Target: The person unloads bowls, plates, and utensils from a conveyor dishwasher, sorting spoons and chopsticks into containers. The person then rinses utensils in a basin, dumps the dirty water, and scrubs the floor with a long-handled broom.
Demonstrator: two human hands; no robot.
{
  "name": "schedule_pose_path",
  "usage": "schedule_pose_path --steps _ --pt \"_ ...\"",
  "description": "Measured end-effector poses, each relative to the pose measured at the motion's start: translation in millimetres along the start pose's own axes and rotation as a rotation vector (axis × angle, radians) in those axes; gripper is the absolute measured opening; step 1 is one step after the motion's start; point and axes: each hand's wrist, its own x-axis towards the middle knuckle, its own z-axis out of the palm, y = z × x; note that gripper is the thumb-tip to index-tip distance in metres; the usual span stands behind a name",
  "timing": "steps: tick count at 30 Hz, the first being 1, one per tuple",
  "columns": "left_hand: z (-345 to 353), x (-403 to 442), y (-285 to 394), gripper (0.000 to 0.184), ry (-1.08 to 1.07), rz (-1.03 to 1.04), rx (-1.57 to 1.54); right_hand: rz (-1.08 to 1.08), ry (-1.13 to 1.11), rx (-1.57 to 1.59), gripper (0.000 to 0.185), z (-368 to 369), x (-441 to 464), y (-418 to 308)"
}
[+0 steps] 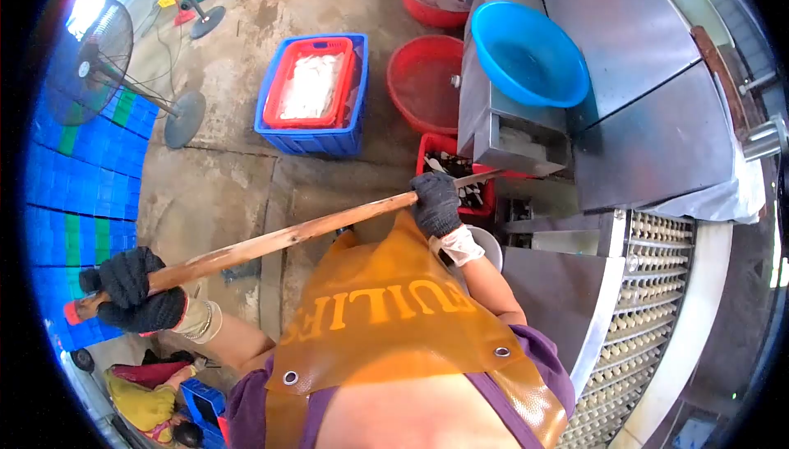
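A long wooden pole (288,237) slants across my front, in both hands. My left hand (136,289), in a dark knitted glove over a pale one, is closed around its near end, where the tip is red. My right hand (436,204), gloved alike, grips the pole further along. Beyond my right hand the pole narrows to a darker end that reaches over a red crate (422,149) holding dark and whitish pieces. Whether that end touches anything there I cannot tell. A brown apron (378,305) covers my front.
A red crate of whitish contents (312,87) sits in a blue bin (320,143). Red tubs (423,79) stand beside a metal bench carrying a blue basin (534,55). A roller conveyor (649,301) runs at right. Fans (185,119) stand left; another person (144,396) is lower left.
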Motion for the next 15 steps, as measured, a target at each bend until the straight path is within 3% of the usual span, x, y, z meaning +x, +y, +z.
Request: schedule_pose_path --steps 2,5,6,8,9,11,13,14,15 --pt "-16 -7 -4 0.043 0.071 -0.06 0.027 0.093 -0.08 -0.075 0.017 -9 -9 5" --pt "-36 -9 -4 0.043 0.046 -0.011 -0.015 0.159 -0.068 -0.237 0.019 -21 -25 28" --pt "-35 -12 -9 0.036 -0.018 -0.039 -0.011 0.142 0.036 -0.208 0.021 -24 -33 39" --pt "-37 -18 -27 0.031 0.039 -0.131 -0.076 0.156 0.215 -0.187 0.02 -18 -48 65" --pt "-38 -23 -38 0.026 0.095 -0.177 -0.118 0.201 0.184 -0.168 0.02 -18 -59 78" --pt "-44 -39 -71 0.022 0.024 -0.278 -0.115 0.246 0.312 -0.203 0.022 -20 -76 102" --pt "-49 -53 -99 0.025 -0.148 -0.5 -0.015 0.404 0.271 -0.351 0.026 -22 -95 138" --pt "-34 -69 -117 0.024 -0.029 -0.561 -0.123 0.557 0.265 -0.24 0.028 -10 -125 165" --pt "-33 -72 -116 0.024 -0.027 -0.568 -0.123 0.563 0.26 -0.24 0.028 -10 -132 165"
